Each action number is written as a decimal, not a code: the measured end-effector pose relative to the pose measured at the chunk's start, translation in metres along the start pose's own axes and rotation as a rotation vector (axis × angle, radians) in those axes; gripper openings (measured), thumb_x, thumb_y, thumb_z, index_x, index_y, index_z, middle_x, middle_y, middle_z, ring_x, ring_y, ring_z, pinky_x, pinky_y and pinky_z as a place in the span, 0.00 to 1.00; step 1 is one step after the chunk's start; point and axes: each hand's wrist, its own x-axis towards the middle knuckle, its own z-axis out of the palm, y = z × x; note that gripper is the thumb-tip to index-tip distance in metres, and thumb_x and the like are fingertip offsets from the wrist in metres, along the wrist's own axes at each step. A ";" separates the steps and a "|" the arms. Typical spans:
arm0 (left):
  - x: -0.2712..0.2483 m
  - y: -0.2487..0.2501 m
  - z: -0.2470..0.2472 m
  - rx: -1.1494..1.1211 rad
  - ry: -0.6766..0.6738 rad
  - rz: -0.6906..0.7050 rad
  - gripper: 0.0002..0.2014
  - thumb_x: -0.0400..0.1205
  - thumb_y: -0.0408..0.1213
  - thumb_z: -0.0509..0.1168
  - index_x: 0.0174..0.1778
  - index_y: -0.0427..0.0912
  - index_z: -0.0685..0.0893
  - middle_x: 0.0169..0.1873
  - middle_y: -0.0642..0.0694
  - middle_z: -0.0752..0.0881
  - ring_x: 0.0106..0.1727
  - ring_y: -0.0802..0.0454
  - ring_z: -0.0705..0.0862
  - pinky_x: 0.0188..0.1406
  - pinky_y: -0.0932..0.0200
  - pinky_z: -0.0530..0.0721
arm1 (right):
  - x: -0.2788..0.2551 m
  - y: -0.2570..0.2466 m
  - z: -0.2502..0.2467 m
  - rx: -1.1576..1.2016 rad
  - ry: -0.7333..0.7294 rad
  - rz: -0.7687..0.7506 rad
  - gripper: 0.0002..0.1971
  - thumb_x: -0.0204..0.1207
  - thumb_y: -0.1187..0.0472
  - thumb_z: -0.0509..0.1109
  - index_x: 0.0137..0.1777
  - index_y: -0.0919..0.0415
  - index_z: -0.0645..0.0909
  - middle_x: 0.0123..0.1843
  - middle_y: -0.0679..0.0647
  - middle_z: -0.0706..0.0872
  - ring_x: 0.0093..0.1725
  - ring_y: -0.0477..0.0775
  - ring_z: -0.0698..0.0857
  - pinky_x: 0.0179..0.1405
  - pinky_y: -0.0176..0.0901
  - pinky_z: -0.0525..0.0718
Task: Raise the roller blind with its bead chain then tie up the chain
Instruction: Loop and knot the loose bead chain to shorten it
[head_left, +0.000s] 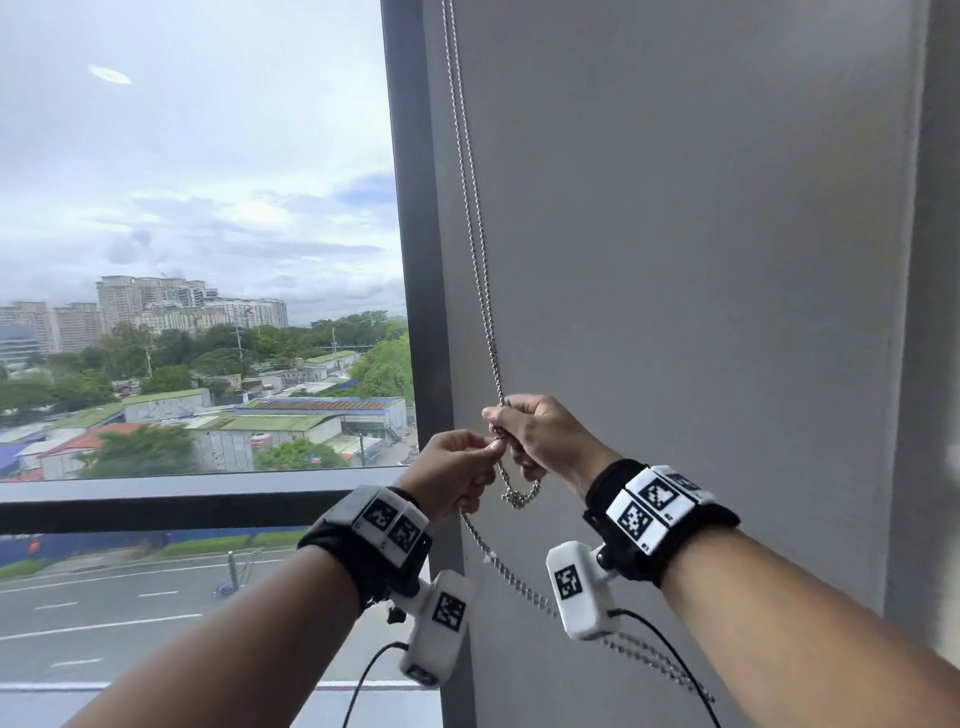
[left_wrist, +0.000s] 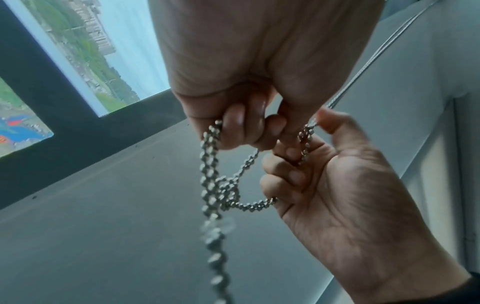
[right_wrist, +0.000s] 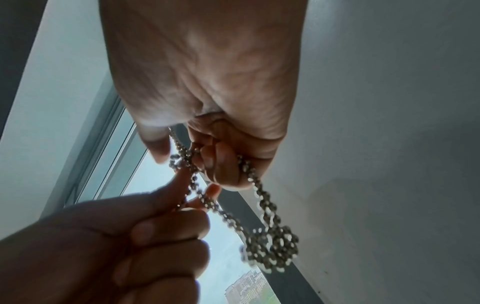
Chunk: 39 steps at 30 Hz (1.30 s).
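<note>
A metal bead chain (head_left: 475, 218) hangs doubled from above, along the edge of the window frame, down to my two hands. My left hand (head_left: 470, 462) pinches the chain between thumb and fingers. My right hand (head_left: 535, 436), just above and to the right, grips it with curled fingers. Between them a short loop with a loose tangle (head_left: 517, 498) droops. In the left wrist view that tangle (left_wrist: 226, 191) hangs below the left hand's fingers (left_wrist: 241, 127). The rest of the chain (head_left: 524, 582) trails down to the right under my right forearm. The roller blind itself is out of view.
A dark window frame (head_left: 415, 260) stands just left of the chain, with glass and a city view beyond. A dark horizontal bar (head_left: 171, 506) crosses the window at wrist height. A plain grey wall (head_left: 701, 260) fills the right side.
</note>
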 end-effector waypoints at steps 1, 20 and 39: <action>-0.001 -0.006 0.000 -0.018 -0.002 0.000 0.08 0.81 0.36 0.64 0.36 0.41 0.75 0.18 0.48 0.68 0.14 0.60 0.60 0.13 0.73 0.58 | 0.000 0.004 0.001 -0.017 0.006 -0.005 0.13 0.83 0.56 0.65 0.37 0.59 0.75 0.23 0.51 0.67 0.18 0.47 0.64 0.17 0.35 0.64; -0.011 -0.071 -0.012 -0.154 0.173 -0.045 0.08 0.78 0.39 0.67 0.42 0.44 0.74 0.15 0.48 0.71 0.13 0.58 0.59 0.14 0.73 0.56 | -0.002 0.044 0.013 -0.144 -0.011 -0.038 0.10 0.81 0.61 0.69 0.39 0.65 0.83 0.33 0.63 0.79 0.27 0.53 0.76 0.26 0.41 0.77; -0.009 -0.074 -0.007 -0.148 0.177 -0.017 0.05 0.77 0.30 0.68 0.38 0.33 0.80 0.22 0.42 0.78 0.11 0.60 0.66 0.11 0.71 0.61 | -0.007 0.058 0.020 -0.169 -0.022 -0.033 0.12 0.84 0.63 0.65 0.38 0.62 0.83 0.28 0.52 0.81 0.21 0.42 0.76 0.23 0.35 0.77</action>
